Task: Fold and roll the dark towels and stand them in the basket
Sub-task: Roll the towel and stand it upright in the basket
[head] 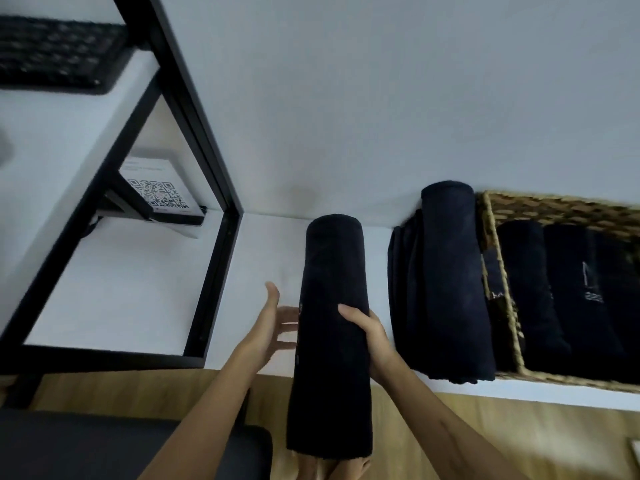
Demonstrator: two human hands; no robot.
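A rolled dark towel (pixel 330 306) is held upright in front of me over the white table's front edge. My right hand (pixel 367 332) grips it round the middle from the right. My left hand (pixel 273 323) is beside its left side with fingers straight, fingertips at or just short of the cloth. To the right, another rolled dark towel (pixel 446 271) with folded dark cloth against it stands outside the wicker basket's left wall. The woven basket (pixel 502 289) at the right holds several rolled dark towels (pixel 533 292) standing side by side.
A black metal shelf frame (pixel 194 109) stands at the left, with a QR-code card (pixel 157 192) on its lower shelf and a black keyboard (pixel 55 53) on top. The white table (pixel 263 251) backs on a pale wall. A dark seat (pixel 104 445) is at the lower left.
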